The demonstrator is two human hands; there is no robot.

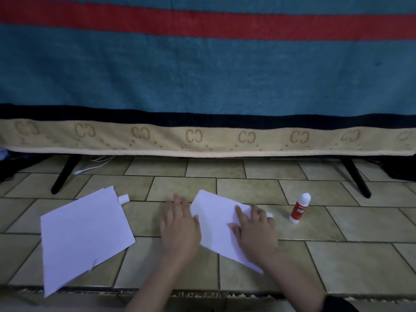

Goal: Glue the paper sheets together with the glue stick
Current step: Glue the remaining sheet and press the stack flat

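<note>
On the tiled floor [247, 170] the person works with both hands flat on a white paper sheet [216, 224] that lies at an angle just in front of them. The left hand [180, 228] lies with fingers straight along the sheet's left edge, part on the paper and part on the tile; the right hand [254, 228] lies spread on the sheet's right half, fingers straight and apart, pressing down. Neither hand is curled round anything. Pressing this way looks like smoothing — probably to bed one glued sheet onto another, though whether there are two layers under the palms cannot be told from this view.

The glue stick [300, 208] stands upright on the floor to the right of the right hand, near but apart from it. Its white top is rounded; a small white cap [124, 198] lies well away to the left, touching the far corner of a second stack of paper [85, 237], so the stick seems to be open and set within reach for another pass. That stack shows more than one edge at its far corner, so it likely holds the sheets not yet glued, parked on the left out of the way of the pressing.

Behind everything hangs a blue towel [202, 70] with a red stripe and a beige border, draped over something on black legs [64, 174] — a white cable [94, 165] trails beneath it.
</note>
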